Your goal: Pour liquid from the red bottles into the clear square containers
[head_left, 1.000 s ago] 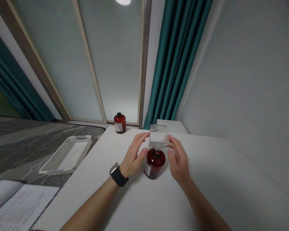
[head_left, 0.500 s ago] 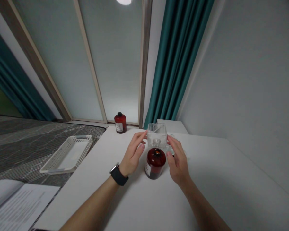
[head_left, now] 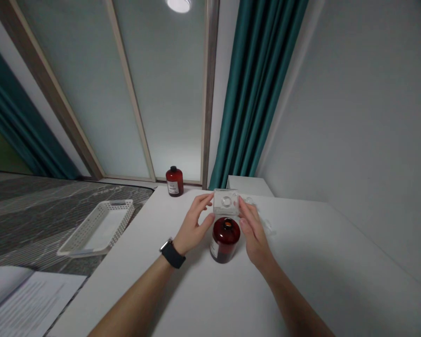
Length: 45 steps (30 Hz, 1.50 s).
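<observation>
Behind the open-necked brown glass bottle on the white table, both hands grip a clear square glass container, left hand and right hand pinching its sides; its contents are hard to make out. Further back stands a capped brown bottle; an empty white slotted basket sits left.

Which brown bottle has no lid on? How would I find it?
Look at the white table, near its middle, where two hands come together. The open brown bottle stands between the left hand and right hand. The other brown bottle, by the window, wears a black cap.
</observation>
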Available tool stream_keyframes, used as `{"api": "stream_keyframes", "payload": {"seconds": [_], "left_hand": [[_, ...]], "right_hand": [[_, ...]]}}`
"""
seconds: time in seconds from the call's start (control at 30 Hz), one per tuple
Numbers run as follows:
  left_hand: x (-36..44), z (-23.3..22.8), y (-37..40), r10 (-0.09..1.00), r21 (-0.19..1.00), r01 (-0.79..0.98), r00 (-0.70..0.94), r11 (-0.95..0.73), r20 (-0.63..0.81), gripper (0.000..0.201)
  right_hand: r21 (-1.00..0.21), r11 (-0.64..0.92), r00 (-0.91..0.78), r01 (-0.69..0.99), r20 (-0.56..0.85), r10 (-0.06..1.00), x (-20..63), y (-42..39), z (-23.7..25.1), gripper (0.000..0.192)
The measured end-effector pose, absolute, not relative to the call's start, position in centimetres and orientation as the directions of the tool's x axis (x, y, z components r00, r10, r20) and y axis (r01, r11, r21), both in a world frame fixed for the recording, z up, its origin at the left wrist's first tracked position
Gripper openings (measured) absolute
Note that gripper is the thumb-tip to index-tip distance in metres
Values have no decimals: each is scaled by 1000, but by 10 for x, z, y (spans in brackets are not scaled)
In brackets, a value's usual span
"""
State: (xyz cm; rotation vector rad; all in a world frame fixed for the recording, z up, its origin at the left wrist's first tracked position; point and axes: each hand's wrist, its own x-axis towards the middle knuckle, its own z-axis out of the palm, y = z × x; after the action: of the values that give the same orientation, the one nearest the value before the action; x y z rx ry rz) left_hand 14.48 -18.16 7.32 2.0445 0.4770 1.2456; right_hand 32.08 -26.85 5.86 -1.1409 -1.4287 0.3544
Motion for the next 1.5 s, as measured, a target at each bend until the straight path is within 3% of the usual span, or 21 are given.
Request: {"api": "stream_keyframes", "payload": {"seconds": [0.3, 0.83, 1.13, 1.5], "left_hand": [[152, 63, -178, 730, 877, -183, 494, -444, 473, 41], [151, 79, -181, 835, 919, -331, 426, -215, 349, 40], [149, 79, -177, 850, 892, -313, 317, -325, 421, 36], [143, 88, -169, 729, 843, -242, 424, -480, 537, 37]], "right_hand": [[-791, 464, 193, 399, 567, 801, 320, -269, 56, 48], [-756, 500, 81, 423, 581, 810, 317, -271, 57, 50], [-721, 494, 88, 486, 603, 793, 311, -270, 56, 45], [-756, 478, 196, 448, 604, 772, 313, -273, 53, 48]]}}
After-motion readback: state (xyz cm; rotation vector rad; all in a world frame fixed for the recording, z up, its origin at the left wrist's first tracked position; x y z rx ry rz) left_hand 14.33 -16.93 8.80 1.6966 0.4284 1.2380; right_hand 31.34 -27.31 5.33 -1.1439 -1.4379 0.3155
